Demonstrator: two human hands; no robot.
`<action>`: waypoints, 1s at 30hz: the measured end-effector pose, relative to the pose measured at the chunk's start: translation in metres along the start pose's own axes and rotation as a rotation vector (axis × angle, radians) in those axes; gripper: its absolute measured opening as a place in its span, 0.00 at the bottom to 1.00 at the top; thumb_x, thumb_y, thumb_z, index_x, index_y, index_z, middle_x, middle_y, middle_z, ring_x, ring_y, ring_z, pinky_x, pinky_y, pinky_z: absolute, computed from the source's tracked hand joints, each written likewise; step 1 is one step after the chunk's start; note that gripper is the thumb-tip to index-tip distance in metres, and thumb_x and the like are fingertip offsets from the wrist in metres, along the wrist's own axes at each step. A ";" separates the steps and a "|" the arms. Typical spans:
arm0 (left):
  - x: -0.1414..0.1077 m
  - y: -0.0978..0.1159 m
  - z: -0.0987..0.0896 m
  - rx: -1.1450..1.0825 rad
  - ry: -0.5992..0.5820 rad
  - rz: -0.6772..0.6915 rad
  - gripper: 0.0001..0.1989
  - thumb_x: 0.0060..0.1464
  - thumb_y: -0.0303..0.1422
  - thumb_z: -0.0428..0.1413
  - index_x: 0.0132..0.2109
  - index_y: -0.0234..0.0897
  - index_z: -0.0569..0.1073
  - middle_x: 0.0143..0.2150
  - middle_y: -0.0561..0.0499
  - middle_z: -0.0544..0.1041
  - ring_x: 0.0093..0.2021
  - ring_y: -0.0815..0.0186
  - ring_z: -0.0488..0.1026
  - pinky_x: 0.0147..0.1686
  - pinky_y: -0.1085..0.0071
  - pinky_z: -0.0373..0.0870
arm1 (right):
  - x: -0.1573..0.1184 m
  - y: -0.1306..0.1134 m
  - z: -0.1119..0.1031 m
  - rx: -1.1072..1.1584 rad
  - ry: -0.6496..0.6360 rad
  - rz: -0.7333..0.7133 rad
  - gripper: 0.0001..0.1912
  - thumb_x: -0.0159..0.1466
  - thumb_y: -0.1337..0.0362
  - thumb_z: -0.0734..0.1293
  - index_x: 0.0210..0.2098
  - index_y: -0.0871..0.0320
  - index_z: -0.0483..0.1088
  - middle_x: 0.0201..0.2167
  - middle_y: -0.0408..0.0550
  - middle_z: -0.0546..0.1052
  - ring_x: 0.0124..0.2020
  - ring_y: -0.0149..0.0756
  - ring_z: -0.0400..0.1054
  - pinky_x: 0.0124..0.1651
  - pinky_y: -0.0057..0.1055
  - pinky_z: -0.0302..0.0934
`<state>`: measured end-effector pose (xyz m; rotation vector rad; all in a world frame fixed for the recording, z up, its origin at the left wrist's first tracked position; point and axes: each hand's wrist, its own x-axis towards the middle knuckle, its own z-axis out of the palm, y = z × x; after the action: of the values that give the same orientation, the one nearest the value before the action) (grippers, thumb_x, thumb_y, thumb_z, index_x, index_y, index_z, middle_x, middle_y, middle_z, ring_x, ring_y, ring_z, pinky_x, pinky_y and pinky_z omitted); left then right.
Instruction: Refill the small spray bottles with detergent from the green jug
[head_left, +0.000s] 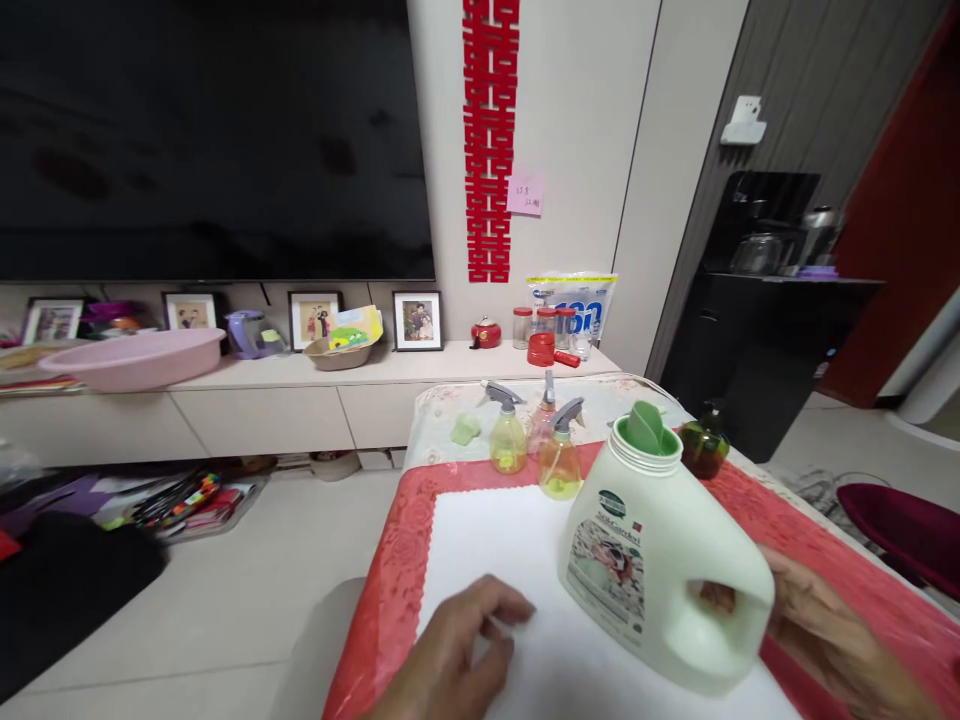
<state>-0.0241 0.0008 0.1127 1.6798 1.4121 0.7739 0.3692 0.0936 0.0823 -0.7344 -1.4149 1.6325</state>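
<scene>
A big pale green detergent jug (652,560) stands on the white mat (487,540), its cap off and a darker green spout (646,428) showing in the neck. My right hand (814,610) is at the jug's handle from the right; fingertips show through the handle hole. Left of the jug, my left hand (469,640) hovers over the mat with thumb and fingers curved apart, holding nothing. Behind the jug stand three spray bottles: a yellow one (508,440), a pink one (541,425) and an orange-yellow one (560,465). A light green cap-like piece (465,429) lies beside them.
Red cloth (405,540) covers the table around the mat. A dark green bottle (705,440) stands at the right behind the jug. Along the wall, a low cabinet (262,410) bears a pink basin (135,360), picture frames and jars. A maroon seat (900,530) is at the right.
</scene>
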 end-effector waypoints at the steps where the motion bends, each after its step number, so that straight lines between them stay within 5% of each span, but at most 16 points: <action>1: 0.011 0.009 -0.007 0.001 0.036 0.010 0.14 0.56 0.27 0.52 0.47 0.42 0.77 0.46 0.50 0.81 0.46 0.61 0.76 0.48 0.67 0.70 | 0.001 -0.001 0.003 -0.003 -0.035 0.003 0.25 0.64 0.43 0.71 0.46 0.59 0.79 0.37 0.59 0.75 0.39 0.45 0.73 0.45 0.33 0.70; 5: 0.071 0.040 -0.025 -0.065 0.161 0.145 0.11 0.57 0.31 0.54 0.45 0.39 0.78 0.44 0.47 0.82 0.46 0.59 0.77 0.47 0.65 0.72 | 0.004 -0.002 0.013 0.038 -0.107 -0.008 0.27 0.64 0.41 0.71 0.37 0.63 0.79 0.34 0.58 0.74 0.38 0.39 0.71 0.44 0.27 0.67; 11: 0.165 0.085 -0.025 -0.283 0.194 0.348 0.08 0.55 0.30 0.59 0.42 0.37 0.79 0.45 0.45 0.83 0.48 0.58 0.79 0.52 0.61 0.73 | 0.011 0.000 0.018 0.169 -0.170 -0.026 0.29 0.62 0.42 0.74 0.48 0.61 0.79 0.32 0.54 0.75 0.35 0.34 0.71 0.43 0.25 0.65; 16: 0.226 0.120 -0.017 -0.238 0.057 0.418 0.12 0.56 0.28 0.58 0.48 0.35 0.77 0.50 0.42 0.81 0.49 0.60 0.78 0.52 0.60 0.74 | 0.012 0.002 0.019 0.190 -0.177 -0.036 0.29 0.62 0.41 0.74 0.46 0.63 0.79 0.31 0.55 0.75 0.37 0.35 0.72 0.44 0.25 0.65; 25: 0.290 0.136 0.004 0.010 -0.191 0.410 0.30 0.39 0.36 0.73 0.51 0.32 0.78 0.42 0.41 0.82 0.40 0.56 0.80 0.43 0.60 0.75 | 0.015 0.007 0.016 0.212 -0.177 -0.035 0.30 0.61 0.42 0.76 0.43 0.67 0.78 0.32 0.57 0.76 0.33 0.34 0.72 0.40 0.23 0.65; 30: 0.300 0.131 0.014 0.072 -0.097 0.513 0.21 0.28 0.34 0.75 0.35 0.36 0.82 0.25 0.51 0.80 0.26 0.61 0.75 0.33 0.67 0.71 | 0.015 0.007 0.016 0.200 -0.171 -0.029 0.32 0.60 0.41 0.76 0.43 0.68 0.77 0.31 0.57 0.75 0.33 0.35 0.72 0.40 0.24 0.64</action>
<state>0.1105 0.2841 0.2081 2.1413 0.9569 0.9079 0.3468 0.0988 0.0794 -0.4670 -1.3477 1.8173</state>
